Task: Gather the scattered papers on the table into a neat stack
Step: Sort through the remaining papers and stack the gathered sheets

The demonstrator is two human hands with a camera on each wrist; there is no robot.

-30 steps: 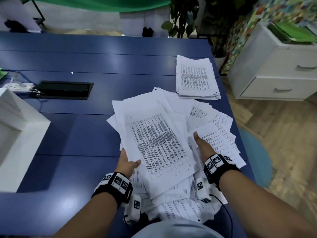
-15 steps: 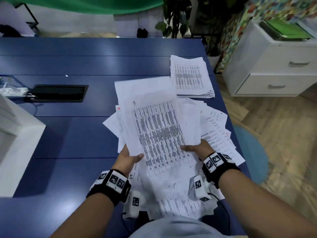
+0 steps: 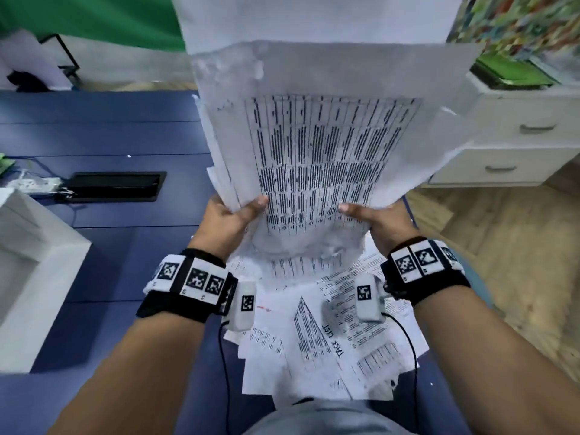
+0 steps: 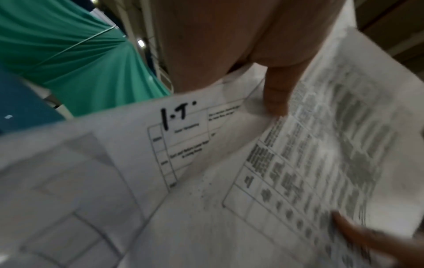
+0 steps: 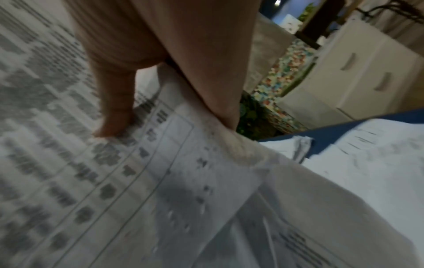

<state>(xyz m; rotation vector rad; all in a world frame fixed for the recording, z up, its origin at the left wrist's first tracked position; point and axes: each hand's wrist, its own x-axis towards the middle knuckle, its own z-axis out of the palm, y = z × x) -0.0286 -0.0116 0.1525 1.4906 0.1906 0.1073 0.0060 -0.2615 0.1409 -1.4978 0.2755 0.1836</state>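
A sheaf of papers (image 3: 320, 146) is being held off the surface (image 3: 103, 133) by both hands — the left hand (image 3: 224, 219) is pinching its near left corner, the right hand (image 3: 381, 219) its near right. Its long axis is running toward twelve o'clock. Loose sheets (image 3: 317, 334) are lying at six o'clock — equally near both grips.

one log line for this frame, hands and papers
left hand: grips white printed paper bundle | right hand: grips same bundle | bundle: raised off blue table | loose printed sheets: still scattered below
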